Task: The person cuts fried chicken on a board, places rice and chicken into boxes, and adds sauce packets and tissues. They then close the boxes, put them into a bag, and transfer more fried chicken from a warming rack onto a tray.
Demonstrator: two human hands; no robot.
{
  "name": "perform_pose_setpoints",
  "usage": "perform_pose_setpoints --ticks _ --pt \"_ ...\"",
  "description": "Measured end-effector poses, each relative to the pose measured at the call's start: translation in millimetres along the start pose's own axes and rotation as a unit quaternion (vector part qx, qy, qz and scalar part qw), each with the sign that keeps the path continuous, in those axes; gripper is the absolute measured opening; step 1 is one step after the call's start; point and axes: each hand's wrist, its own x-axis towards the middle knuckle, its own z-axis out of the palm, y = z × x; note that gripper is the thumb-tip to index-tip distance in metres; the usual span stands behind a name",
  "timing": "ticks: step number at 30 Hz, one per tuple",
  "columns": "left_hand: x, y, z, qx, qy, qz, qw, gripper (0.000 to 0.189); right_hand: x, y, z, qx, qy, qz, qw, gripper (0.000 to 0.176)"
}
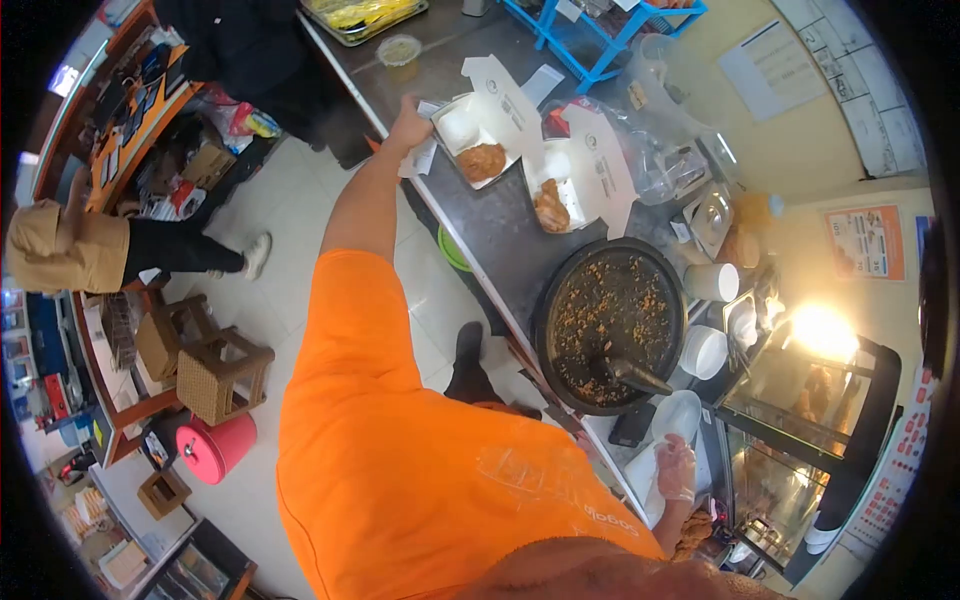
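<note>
My left hand (pixel 408 128) is at the counter's left edge, beside an open white box (pixel 515 105) and some white paper slips (pixel 422 158). Its fingers look curled, but what they grip is hidden. In that box sit a piece of fried chicken (pixel 481 161) and a round white wrapped portion (pixel 459 127). A second open box (pixel 607 170) next to it holds another chicken piece (pixel 550 206). My right hand (pixel 676 468), in a clear plastic glove, is over a white surface near a translucent bowl (pixel 678 415), fingers loosely apart.
A large black stone mortar (pixel 558 345) with crumbs and a pestle (pixel 638 377) stands between my hands. A lit glass display case (pixel 800 400) is at right. Behind the boxes is a blue rack (pixel 598 70). Two people, stools (pixel 222 375) and a pink bin (pixel 215 448) are at left.
</note>
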Motion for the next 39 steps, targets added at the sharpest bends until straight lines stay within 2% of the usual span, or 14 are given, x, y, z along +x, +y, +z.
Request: perform_pose_setpoints --ticks 3,6,10,14,16,17,19,21,24,27,30,35,37,39 --pt "17 12 7 0.047 -0.050 0.007 0.998 0.083 -2 1 1 -0.003 -0.008 0.023 1.000 0.030" --pt "31 1 20 0.066 -0.026 0.022 0.997 0.077 -4 -8 -3 -0.007 -0.017 0.039 0.999 0.029" --pt "3 1 11 0.036 0.155 0.075 0.984 0.064 -6 -2 -8 0.009 -0.017 0.068 0.998 0.030" --pt "-131 68 15 -0.069 0.330 0.106 0.935 0.046 -6 -4 -5 0.051 -0.018 0.094 0.994 0.031" --pt "-208 99 44 -0.152 0.274 0.102 0.944 0.034 -3 -5 -7 0.046 -0.013 0.076 0.996 0.030" --pt "-233 95 67 -0.171 0.196 0.144 0.955 0.026 2 -2 -1 0.037 0.003 0.051 0.998 0.030" --pt "-275 136 82 -0.202 -0.095 0.128 0.966 0.026 6 1 -2 0.023 0.013 0.023 0.999 0.030" --pt "-282 162 96 -0.110 -0.201 0.112 0.967 0.027 14 2 -4 0.022 0.012 0.015 1.000 0.030" --pt "-262 154 129 -0.023 -0.241 0.128 0.962 0.032 12 11 -8 0.064 0.027 0.050 0.996 0.028" --pt "-250 163 141 -0.030 -0.204 0.157 0.966 0.045 -2 23 -1 0.139 0.050 0.069 0.987 0.030" --pt "-264 174 140 -0.032 -0.186 0.115 0.975 0.055 -20 36 9 0.182 0.068 0.069 0.978 0.031" --pt "-308 135 142 -0.166 -0.106 0.108 0.974 0.062 -38 74 16 0.194 0.059 0.081 0.976 0.032" --pt "-336 130 127 -0.212 -0.138 0.067 0.965 0.060 -40 123 42 0.142 0.135 -0.024 0.980 0.033" --pt "-361 108 117 -0.045 -0.082 0.058 0.994 0.059 -47 134 30 0.225 0.136 0.001 0.965 0.033"
